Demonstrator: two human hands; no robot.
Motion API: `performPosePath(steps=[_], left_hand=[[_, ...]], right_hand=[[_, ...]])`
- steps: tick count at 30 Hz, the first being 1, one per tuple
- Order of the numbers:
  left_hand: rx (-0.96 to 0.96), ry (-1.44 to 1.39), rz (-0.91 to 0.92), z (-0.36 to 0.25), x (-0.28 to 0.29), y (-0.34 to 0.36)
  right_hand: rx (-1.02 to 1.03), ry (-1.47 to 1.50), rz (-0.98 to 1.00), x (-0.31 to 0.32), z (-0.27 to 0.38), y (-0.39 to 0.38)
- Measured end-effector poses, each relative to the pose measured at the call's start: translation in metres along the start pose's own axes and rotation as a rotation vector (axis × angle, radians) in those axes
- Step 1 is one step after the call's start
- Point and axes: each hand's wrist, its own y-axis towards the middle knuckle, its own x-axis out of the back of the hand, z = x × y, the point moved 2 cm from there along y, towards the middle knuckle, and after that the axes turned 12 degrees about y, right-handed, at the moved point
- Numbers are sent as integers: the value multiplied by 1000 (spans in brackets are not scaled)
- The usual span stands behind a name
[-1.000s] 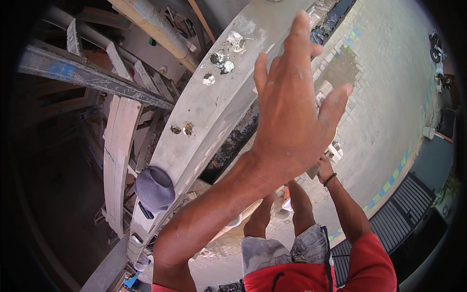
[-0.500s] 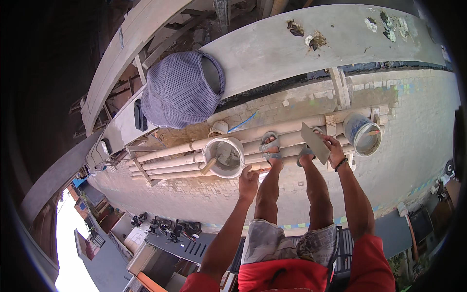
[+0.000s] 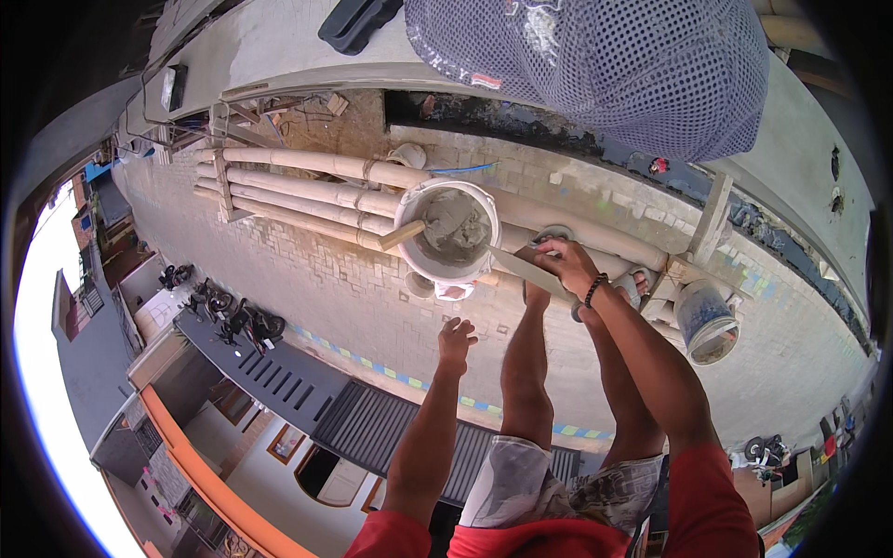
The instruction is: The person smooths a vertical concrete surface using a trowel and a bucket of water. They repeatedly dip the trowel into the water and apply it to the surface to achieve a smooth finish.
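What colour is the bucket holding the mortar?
White bucket, grey mortar inside; head view.

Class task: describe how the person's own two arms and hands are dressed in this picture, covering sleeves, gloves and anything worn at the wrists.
Both hands are bare, no gloves. The left hand has a bare wrist and forearm. The right hand has a dark beaded bracelet at the wrist. Red short sleeves cover only the upper arms.

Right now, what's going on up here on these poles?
A person stands high on bamboo poles above a paved street. The right hand holds a trowel whose tip reaches into a white bucket of grey mortar. The left hand hangs open in the air, holding nothing. A second bucket sits to the right.
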Motion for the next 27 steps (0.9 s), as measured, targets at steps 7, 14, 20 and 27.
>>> performPosePath(steps=[7,14,20,27], left_hand=[[117,-243,55,-35,-25,19],[-10,-395,123,-29,-36,61],[-5,-398,105,-17,-39,71],[2,-398,95,-21,-39,67]], right_hand=[[-31,-424,106,-93,20,100],[-134,-649,-33,-150,-38,152],[-170,-739,23,-156,-64,167],[-92,-737,55,-159,-51,157]])
